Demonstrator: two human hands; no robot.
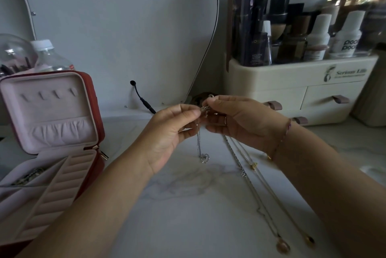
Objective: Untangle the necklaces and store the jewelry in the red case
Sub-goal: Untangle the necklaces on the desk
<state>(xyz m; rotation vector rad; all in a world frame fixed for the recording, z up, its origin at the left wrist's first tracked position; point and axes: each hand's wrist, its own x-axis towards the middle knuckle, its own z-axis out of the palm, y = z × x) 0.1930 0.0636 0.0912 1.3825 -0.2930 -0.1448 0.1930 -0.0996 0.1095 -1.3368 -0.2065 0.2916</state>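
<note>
Silver chains (240, 166) are pinched at their knot (204, 109) by the left hand (171, 130) and the right hand (238, 120), held close together and lifted so loose ends hang to the tabletop (188, 205). Left of them the case (89, 95) is laid open for storing.

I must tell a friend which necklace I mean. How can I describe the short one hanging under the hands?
Look at the marble table: the left hand and right hand meet above its middle. Below the left hand hangs a short silver chain with a small looped charm. The long chains to its right instead lie across the table and end in oval pendants.
</note>
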